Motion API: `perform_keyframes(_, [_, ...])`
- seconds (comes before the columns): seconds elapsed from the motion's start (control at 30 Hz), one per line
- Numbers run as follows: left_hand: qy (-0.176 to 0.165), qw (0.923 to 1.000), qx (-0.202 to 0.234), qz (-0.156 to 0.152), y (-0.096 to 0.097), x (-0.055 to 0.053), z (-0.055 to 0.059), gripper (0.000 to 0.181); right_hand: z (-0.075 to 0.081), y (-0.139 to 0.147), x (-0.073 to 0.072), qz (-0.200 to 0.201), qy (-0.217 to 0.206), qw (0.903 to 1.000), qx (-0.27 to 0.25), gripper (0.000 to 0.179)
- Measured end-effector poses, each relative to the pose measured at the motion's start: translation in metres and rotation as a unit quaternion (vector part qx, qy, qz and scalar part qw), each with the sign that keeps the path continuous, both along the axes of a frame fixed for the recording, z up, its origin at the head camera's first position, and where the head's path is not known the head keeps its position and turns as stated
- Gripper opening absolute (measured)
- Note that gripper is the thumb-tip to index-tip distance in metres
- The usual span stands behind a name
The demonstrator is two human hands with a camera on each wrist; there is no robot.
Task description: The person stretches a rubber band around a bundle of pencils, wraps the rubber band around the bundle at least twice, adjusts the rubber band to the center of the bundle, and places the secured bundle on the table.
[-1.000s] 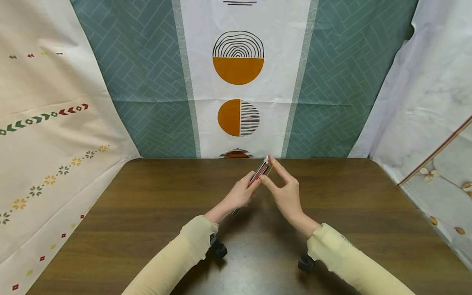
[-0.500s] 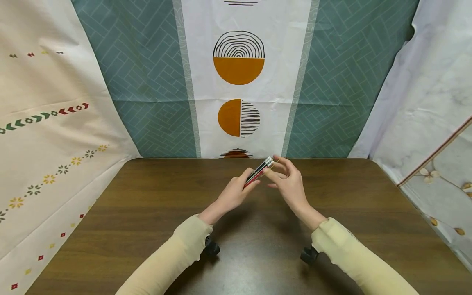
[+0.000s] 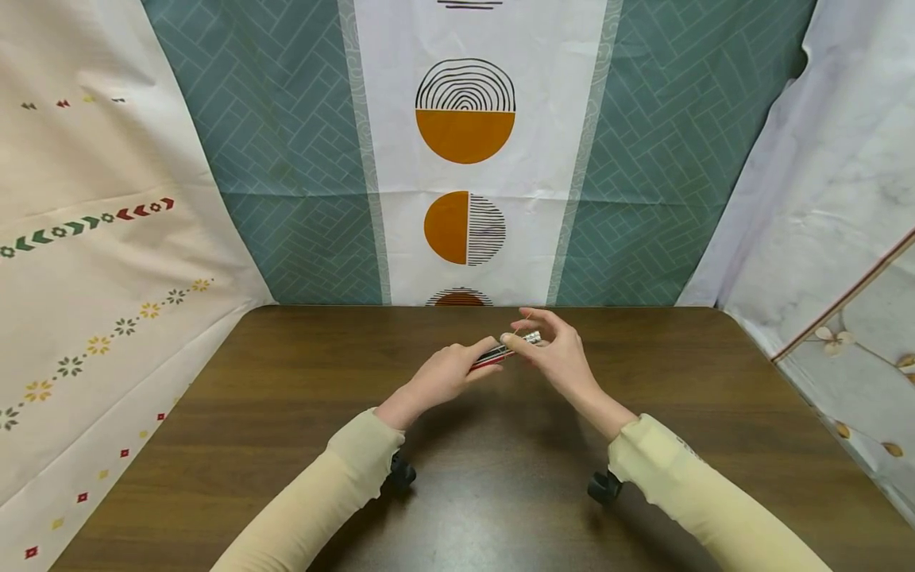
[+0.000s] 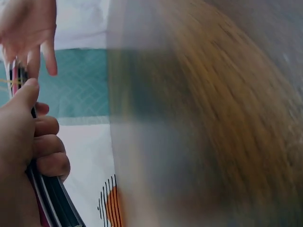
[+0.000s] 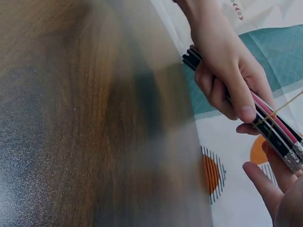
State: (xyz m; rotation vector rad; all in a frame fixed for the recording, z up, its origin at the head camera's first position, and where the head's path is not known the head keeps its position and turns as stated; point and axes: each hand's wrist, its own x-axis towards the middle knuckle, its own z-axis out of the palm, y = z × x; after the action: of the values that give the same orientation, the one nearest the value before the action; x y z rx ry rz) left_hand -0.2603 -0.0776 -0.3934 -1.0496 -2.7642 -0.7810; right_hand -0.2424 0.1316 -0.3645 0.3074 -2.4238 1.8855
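My left hand [image 3: 438,380] grips a bundle of pencils [image 3: 489,357], black ones with at least one pink or red. Their silver-capped ends [image 5: 294,158] point right, toward my right hand [image 3: 563,361]. A thin yellowish rubber band [image 5: 273,115] lies across the bundle just beyond the left thumb, and part of it is stretched away from the pencils. The right hand holds that stretched part, its thumb near the bundle and its index finger raised. In the left wrist view, the other pencil ends [image 4: 59,203] stick out below the left fist.
Both hands are above a dark brown wooden table [image 3: 457,492]. A patterned cloth [image 3: 300,159] hangs behind its far edge, with further cloths at the left [image 3: 93,278] and right [image 3: 822,262]. Dark wrist cameras sit under both cuffs.
The pencil bundle has tilted from steep to flatter, its capped ends lower and further right. My left hand has shifted slightly left, and the right fingers have spread with the band stretched.
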Motion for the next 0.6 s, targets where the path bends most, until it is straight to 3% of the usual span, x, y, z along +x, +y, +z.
perform_keyframes(0.13, [0.044,0.9971,-0.05,-0.037,0.0,0.003,0.0,0.029,-0.002,0.003,-0.001,0.012,-0.016,0.9993,0.033,0.06])
perform_keyframes(0.3, [0.079,0.9906,-0.084,-0.075,0.0,0.006,0.001,0.023,-0.002,0.006,-0.005,0.052,-0.055,0.9971,-0.01,0.058])
perform_keyframes(0.4, [0.092,0.987,-0.089,-0.097,-0.001,0.008,0.002,0.023,-0.003,0.008,-0.006,0.067,-0.07,0.9948,-0.032,0.053])
perform_keyframes(0.6, [0.123,0.9774,-0.092,-0.145,0.0,0.018,0.006,0.024,-0.006,0.009,-0.008,0.075,-0.059,0.9954,0.001,0.041])
